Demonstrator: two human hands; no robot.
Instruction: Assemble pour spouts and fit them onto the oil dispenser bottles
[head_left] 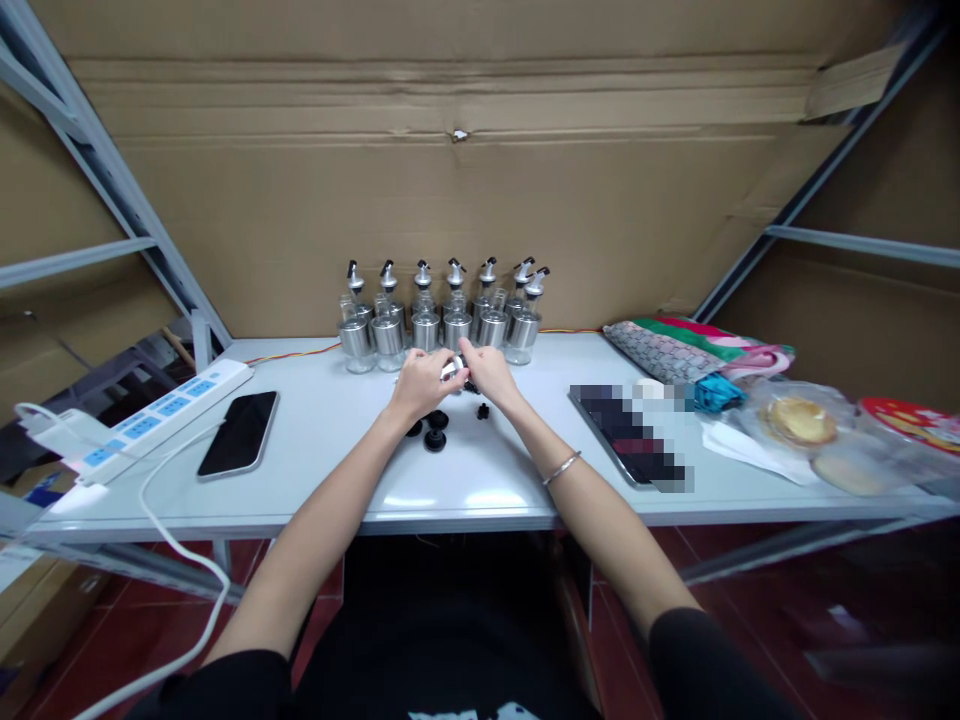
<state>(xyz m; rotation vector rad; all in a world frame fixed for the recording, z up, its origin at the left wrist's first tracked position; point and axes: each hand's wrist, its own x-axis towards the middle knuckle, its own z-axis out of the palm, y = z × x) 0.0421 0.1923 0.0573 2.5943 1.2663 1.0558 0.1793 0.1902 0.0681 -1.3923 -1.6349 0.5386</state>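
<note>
My left hand (420, 386) and my right hand (489, 374) meet over the middle of the table, fingers closed around a small silver pourer top (453, 369). Fingers cover much of this part. Just below them lie several round black stoppers (435, 440) and a small black piece (483, 411). Behind the hands stand two rows of glass oil bottles with steel sleeves. Those at the back carry silver pourers with black flip lids, while most front ones, like one glass bottle (388, 336), have bare necks. The front bottle at the right end (523, 330) wears a pourer.
On the left are a white power strip (161, 415) with a plugged-in charger and cable, and a phone (240, 434). A dark tablet-like device (622, 440), a patterned cloth bag (675, 345) and food in plastic wrapping (802, 420) occupy the right. A cardboard wall (465, 200) closes the back.
</note>
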